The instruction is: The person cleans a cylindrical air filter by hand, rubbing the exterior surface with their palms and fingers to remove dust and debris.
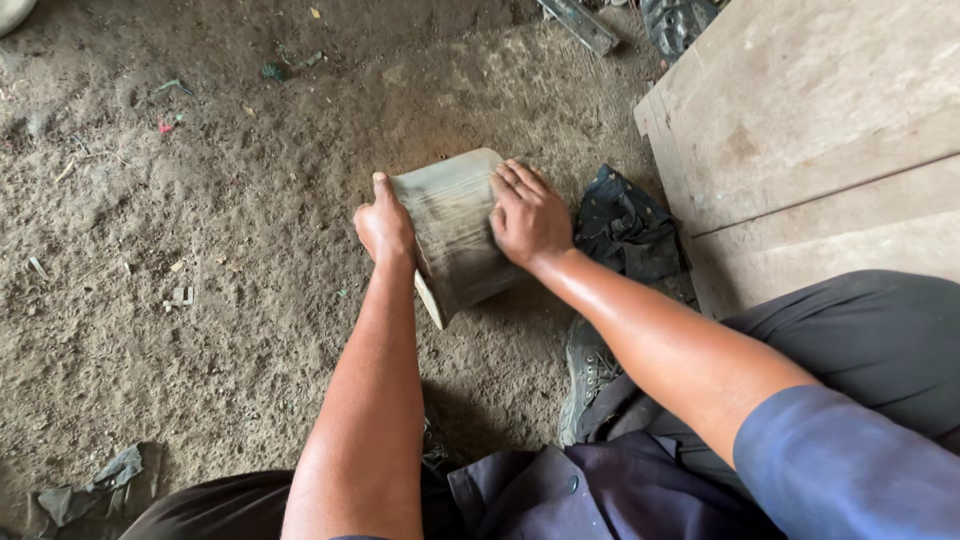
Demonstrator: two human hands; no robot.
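A grey, dusty cylinder-shaped container [452, 225] lies tilted on the dirt ground between my hands, its rim toward me at the lower left. My left hand [383, 222] grips its left edge, thumb up along the side. On its right side my right hand [527, 213] presses flat, the fingers close together. Whether something lies under that palm is hidden.
A dark crumpled cloth [625, 225] lies just right of the container. Beyond it is a wooden platform [800, 130]. My shoe [588, 372] and dark trousers fill the lower right. Scraps of litter [165, 122] dot the dirt ground [200, 250]; a torn rag [90, 490] lies lower left.
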